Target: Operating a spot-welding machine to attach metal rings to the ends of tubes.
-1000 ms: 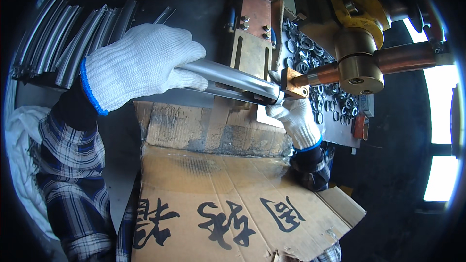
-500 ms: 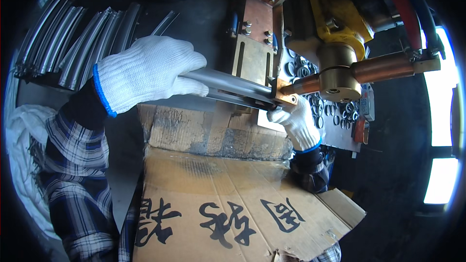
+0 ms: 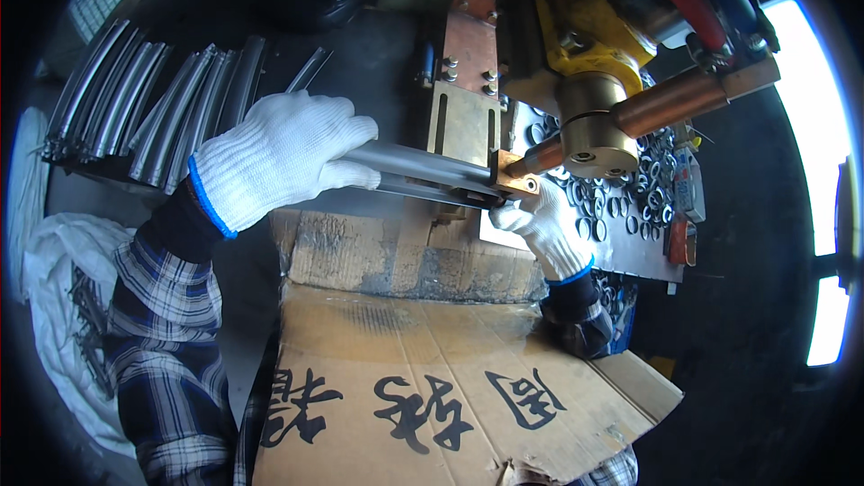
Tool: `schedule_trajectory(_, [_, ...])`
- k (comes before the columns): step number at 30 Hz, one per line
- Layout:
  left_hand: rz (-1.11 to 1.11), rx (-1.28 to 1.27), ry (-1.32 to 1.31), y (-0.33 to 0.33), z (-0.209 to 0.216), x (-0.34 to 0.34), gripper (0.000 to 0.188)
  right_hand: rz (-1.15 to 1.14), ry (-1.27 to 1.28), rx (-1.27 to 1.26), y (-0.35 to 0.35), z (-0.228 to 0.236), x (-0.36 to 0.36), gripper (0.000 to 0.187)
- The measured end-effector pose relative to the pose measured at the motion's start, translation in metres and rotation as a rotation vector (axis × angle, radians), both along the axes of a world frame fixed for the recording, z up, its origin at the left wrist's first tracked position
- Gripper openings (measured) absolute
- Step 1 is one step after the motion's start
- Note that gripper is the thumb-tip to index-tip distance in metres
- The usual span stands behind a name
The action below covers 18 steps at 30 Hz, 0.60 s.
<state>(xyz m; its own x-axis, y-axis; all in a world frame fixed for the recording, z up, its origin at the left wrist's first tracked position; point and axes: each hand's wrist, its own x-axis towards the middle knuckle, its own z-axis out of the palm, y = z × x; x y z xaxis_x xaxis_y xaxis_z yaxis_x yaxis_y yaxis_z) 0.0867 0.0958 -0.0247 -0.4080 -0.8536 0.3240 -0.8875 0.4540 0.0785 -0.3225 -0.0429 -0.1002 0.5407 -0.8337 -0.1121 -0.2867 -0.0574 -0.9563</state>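
Observation:
My left hand (image 3: 279, 160), in a white knit glove, is closed around the left end of a long grey metal tube (image 3: 427, 165). The tube runs nearly level to the right, and its far end lies at a small copper block (image 3: 516, 178) on the tip of a copper electrode arm (image 3: 540, 158). My right hand (image 3: 553, 234), gloved too, is just below that block. Its thumb and fingers are pinched together by the tube's right end; what lies between them is hidden.
Several metal strips (image 3: 108, 94) lie in bundles on the dark bench at left. Many dark rings (image 3: 621, 207) cover the table at right. The yellow machine head (image 3: 585, 36) with red and blue hoses looms above. A cardboard sheet (image 3: 396, 333) spans the front. White cloth (image 3: 67, 279) hangs at left.
The view has shifted a little, so the machine head appears farther left. Both hands keep their places at the tube, and its end remains at the copper block.

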Motion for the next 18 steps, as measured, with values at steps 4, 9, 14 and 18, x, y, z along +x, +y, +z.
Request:
schedule_trajectory(4, [0.019, 0.055, 0.000, -0.002, 0.008, -0.003, 0.050, 0.028, 0.064, -0.099, 0.017, 0.023, 0.010, 0.039])
schedule_trajectory(9, [-0.046, -0.346, -0.007, 0.010, 0.023, -0.023, 0.062, 0.030, 0.136, -0.055, 0.030, 0.056, 0.023, 0.048])
schedule_trajectory(14, [-0.034, -0.013, 0.363, 0.061, -0.002, -0.068, 0.036, -0.075, -0.118, 0.030, 0.038, 0.062, 0.008, 0.053])
schedule_trajectory(18, [0.002, -0.080, 0.209, 0.040, -0.017, -0.068, 0.033, -0.027, 0.211, -0.071, 0.028, 0.049, -0.003, 0.059])
